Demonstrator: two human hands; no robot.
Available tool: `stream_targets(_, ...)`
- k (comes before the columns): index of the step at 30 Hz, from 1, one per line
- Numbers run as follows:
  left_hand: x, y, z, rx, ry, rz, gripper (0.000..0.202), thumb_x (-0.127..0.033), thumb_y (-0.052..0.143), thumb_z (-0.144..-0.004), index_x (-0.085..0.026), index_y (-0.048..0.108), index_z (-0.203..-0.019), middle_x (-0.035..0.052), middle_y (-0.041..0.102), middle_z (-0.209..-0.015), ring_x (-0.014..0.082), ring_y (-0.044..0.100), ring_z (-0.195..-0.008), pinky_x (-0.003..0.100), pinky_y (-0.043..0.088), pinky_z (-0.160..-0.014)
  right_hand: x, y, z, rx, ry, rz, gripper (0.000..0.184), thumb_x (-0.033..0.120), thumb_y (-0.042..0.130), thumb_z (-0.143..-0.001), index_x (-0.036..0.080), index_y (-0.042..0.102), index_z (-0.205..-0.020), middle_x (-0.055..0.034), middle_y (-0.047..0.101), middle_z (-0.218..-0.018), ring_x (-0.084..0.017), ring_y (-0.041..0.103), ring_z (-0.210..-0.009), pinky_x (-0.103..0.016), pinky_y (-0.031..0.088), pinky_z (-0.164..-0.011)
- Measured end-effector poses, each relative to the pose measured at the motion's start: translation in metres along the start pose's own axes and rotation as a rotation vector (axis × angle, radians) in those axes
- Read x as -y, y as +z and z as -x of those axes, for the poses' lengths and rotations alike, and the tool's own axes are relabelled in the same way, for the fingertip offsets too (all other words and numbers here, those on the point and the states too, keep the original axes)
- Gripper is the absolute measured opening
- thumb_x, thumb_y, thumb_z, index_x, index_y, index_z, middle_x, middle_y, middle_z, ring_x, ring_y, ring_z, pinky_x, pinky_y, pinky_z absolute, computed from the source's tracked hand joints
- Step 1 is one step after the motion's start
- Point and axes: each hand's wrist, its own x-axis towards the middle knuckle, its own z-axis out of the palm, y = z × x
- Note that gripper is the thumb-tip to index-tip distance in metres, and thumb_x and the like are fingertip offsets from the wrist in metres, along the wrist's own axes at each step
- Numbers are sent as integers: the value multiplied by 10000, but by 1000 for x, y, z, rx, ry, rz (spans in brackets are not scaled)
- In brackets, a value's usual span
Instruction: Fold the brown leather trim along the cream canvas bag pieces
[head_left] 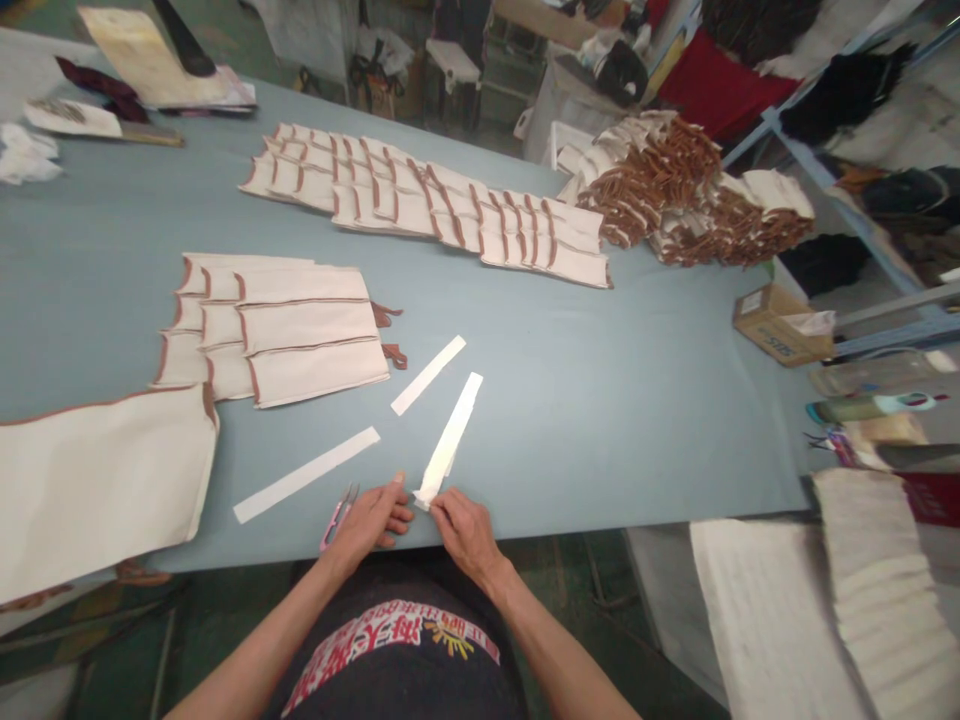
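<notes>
Near the table's front edge, my right hand (466,527) pinches the crumpled lower end of a white strip (452,428), which slants away from me on the table. Just left of that end rests my left hand (377,514), its thumb apart from the loosely bent fingers and nothing visible in it. Beside the left wrist lie small pink-handled snips (339,517), partly hidden by that hand. A second white strip (307,474) lies flat to the left, and a shorter strip (428,375) lies farther up the table.
Overlapping cream fabric pieces with brown edging (311,325) lie at left, near a larger cream piece (105,480). A long row of similar pieces (435,205) crosses the back. Brown-edged bundles (675,190) and a cardboard box (780,322) stand at right.
</notes>
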Motion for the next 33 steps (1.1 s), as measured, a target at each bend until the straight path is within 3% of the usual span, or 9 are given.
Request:
stream_targets(4, -10, 7, 0, 84, -25, 3, 305, -424, 706, -1069, -158, 717, -1217, 68, 763, -1109, 203, 754, -876, 378, 664, -772, 14, -8, -1, -21, 13, -116, 268, 331, 546, -1136, 195, 722, -986, -39, 727, -929, -198, 701, -862, -346, 565, -818)
stream_targets(8, -17, 13, 7, 91, 72, 13, 305, -430, 693, -1077, -157, 715, -1211, 63, 762, -1092, 197, 749, -859, 374, 659, -767, 26, -19, -5, -82, 87, -275, 302, 376, 525, -1106, 238, 708, -909, -41, 704, -883, -208, 663, -835, -326, 511, -811)
stream_targets(13, -25, 4, 21, 34, 242, -20, 315, -463, 670, -1086, -153, 724, -1103, 27, 746, -963, 172, 718, -761, 342, 636, -716, 36, -31, -10, -181, 272, -540, 378, 499, 522, -1097, 225, 625, -858, 53, 533, -663, -142, 502, -580, -266, 428, -584)
stream_targets(20, -28, -10, 35, 28, 376, -173, 377, -494, 638, -1096, -166, 684, -916, -38, 644, -746, 135, 622, -611, 294, 565, -624, 24, -56, -28, -314, 405, -821, 517, 676, 571, -1055, 206, 598, -841, 52, 577, -669, -120, 532, -548, -261, 467, -561)
stream_targets(24, -21, -15, 39, 16, 407, -289, 435, -527, 631, -1084, -180, 662, -824, -52, 604, -678, 151, 618, -611, 323, 562, -671, 13, -79, -34, -401, 445, -868, 511, 691, 643, -998, 198, 635, -864, 32, 630, -701, -122, 557, -580, -259, 472, -576)
stream_targets(26, -20, -18, 41, -24, 411, -341, 392, -542, 673, -1035, -179, 708, -892, -7, 690, -764, 205, 688, -720, 406, 591, -785, 13, -85, -35, -391, 447, -885, 501, 682, 698, -955, 198, 649, -834, 20, 654, -696, -122, 561, -581, -253, 472, -570)
stream_targets(28, -21, -20, 42, -114, 417, -367, 425, -556, 701, -973, -153, 741, -1104, 116, 781, -1056, 324, 737, -1005, 554, 558, -996, 18, -87, -35, -350, 442, -906, 493, 677, 736, -918, 196, 679, -822, 6, 675, -684, -129, 570, -577, -251, 480, -557)
stream_targets(30, -26, -18, 41, -193, 431, -362, 602, -557, 714, -939, -119, 674, -1351, 220, 695, -1410, 432, 615, -1345, 654, 400, -1204, 26, -87, -36, -302, 433, -929, 487, 674, 756, -895, 192, 715, -840, -7, 692, -686, -140, 586, -585, -253, 495, -549)
stream_targets(33, -38, -9, 29, -150, 437, -308, 658, -502, 779, -943, -157, 609, -1476, 196, 609, -1563, 417, 523, -1480, 660, 326, -1281, 37, -86, -37, -246, 421, -959, 483, 670, 760, -894, 188, 742, -870, -19, 709, -711, -151, 615, -614, -255, 519, -557)
